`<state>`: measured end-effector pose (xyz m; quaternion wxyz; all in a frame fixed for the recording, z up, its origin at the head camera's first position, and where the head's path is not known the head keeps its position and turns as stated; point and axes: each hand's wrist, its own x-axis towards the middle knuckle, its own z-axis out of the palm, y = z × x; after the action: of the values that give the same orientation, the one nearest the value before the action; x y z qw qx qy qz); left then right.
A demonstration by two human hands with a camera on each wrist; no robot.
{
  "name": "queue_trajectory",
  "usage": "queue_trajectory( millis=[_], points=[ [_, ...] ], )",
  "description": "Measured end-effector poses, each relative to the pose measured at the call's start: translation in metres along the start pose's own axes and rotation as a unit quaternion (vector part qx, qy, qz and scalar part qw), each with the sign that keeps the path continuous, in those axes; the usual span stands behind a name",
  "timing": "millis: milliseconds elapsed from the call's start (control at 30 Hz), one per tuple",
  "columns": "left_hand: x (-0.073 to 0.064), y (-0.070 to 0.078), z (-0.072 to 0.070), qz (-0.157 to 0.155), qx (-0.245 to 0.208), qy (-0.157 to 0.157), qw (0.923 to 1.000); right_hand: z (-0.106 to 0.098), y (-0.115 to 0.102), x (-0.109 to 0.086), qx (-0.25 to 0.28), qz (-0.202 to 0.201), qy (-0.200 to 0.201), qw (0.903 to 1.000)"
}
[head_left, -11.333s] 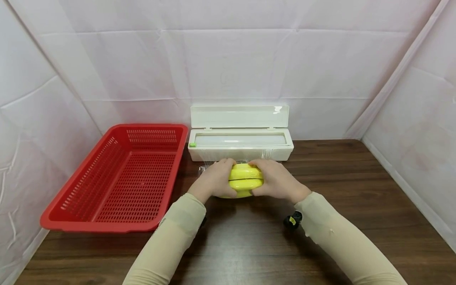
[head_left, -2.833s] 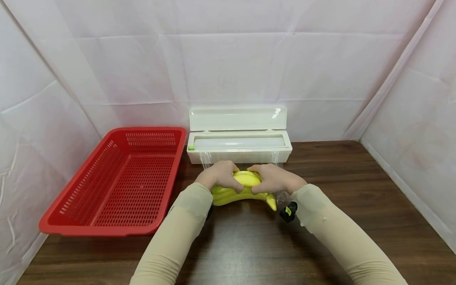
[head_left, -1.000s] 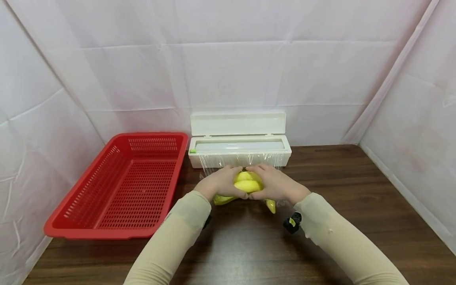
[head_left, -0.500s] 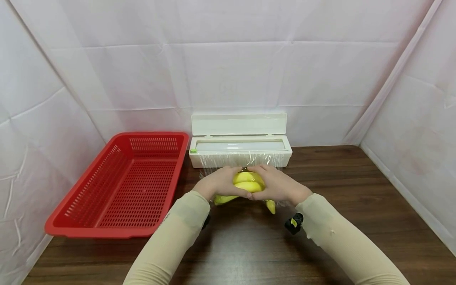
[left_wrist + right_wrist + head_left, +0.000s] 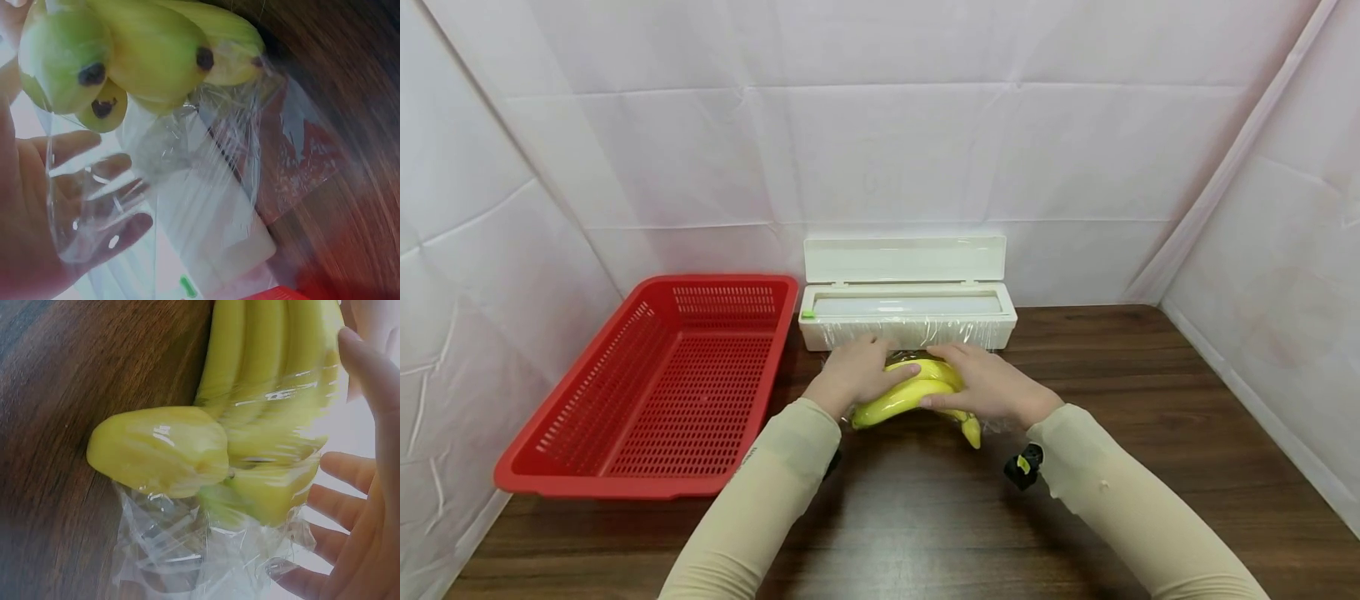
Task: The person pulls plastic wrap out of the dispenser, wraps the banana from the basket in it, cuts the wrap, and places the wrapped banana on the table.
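Observation:
A bunch of yellow bananas (image 5: pixel 895 402) lies on the table with clear cling film (image 5: pixel 167 540) over it. The film's loose, crumpled ends stick out past both ends of the bunch. My left hand (image 5: pixel 856 373) is at the left part of the bunch, thumb across the top. In the left wrist view its fingers are spread, seen through the film beside the dark banana tips. Opposite it, my right hand (image 5: pixel 988 385) has its thumb on the top banana. The right wrist view shows its fingers extended and apart along the wrapped side, near the stem (image 5: pixel 159 450).
Behind the bananas stands a white cling film dispenser (image 5: pixel 1006 333), lid (image 5: pixel 904 260) raised, roll (image 5: pixel 902 306) inside. Film stretches from its front edge towards the bunch. A red perforated basket (image 5: pixel 606 487) stands to the left. White cloth (image 5: pixel 880 150) walls surround the dark wooden table (image 5: pixel 1150 400).
Earlier the hands turned the bunch over. In the last half second the thumbs have moved apart and the hands have loosened and spread, showing more of the bananas, which stay in place.

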<state>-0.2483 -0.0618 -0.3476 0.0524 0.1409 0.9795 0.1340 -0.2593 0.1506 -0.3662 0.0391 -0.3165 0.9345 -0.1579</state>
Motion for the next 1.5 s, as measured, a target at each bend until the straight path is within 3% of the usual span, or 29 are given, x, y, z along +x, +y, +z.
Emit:
queue_trajectory(
  millis=[367, 1067, 1500],
  points=[
    [-0.001, -0.006, -0.003, -0.036, 0.023, 0.022, 0.9988, -0.002, 0.01, -0.001, -0.002, 0.02, 0.005, 0.9998],
    [0.006, -0.019, -0.012, -0.096, 0.045, 0.026, 0.994, -0.009, 0.029, -0.001, -0.028, 0.021, 0.024, 0.9991],
    [0.015, -0.028, -0.017, -0.153, 0.039, 0.016, 0.9873, -0.014, 0.043, -0.001, -0.039, 0.027, 0.041, 0.998]
  ],
)
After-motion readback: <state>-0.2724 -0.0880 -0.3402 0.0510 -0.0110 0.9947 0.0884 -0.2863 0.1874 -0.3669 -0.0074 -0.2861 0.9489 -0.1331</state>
